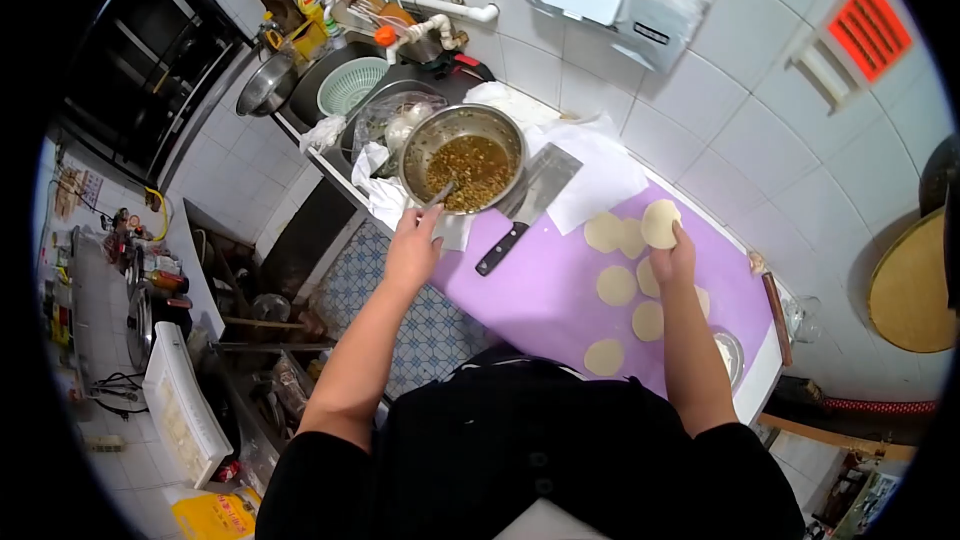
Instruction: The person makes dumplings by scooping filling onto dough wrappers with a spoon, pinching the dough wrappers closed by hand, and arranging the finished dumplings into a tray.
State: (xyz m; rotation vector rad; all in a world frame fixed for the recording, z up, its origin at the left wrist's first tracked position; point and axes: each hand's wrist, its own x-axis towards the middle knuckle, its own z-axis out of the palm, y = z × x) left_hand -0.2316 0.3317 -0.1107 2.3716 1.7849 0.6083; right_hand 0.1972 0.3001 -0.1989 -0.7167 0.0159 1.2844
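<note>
My left hand [412,248] is closed round the handle of a spoon [440,194], whose other end dips into brown chopped filling [472,168] in a steel bowl [515,132]. In my right hand [675,258] I pinch a round dough wrapper [660,224] by its edge, above the purple mat [540,308]. Several more flat dough wrappers [616,286] lie on the mat below and around that hand, some overlapping and partly hidden by my forearm. Between the bowl and the wrappers rests a cleaver [540,190] with a black handle.
A rolling pin [777,320] lies along the counter's right edge, near a small bowl of white powder [728,355]. Left of the steel bowl are a plastic bag [385,125], a green colander [350,86] and the sink. A tiled wall [700,125] bounds the back.
</note>
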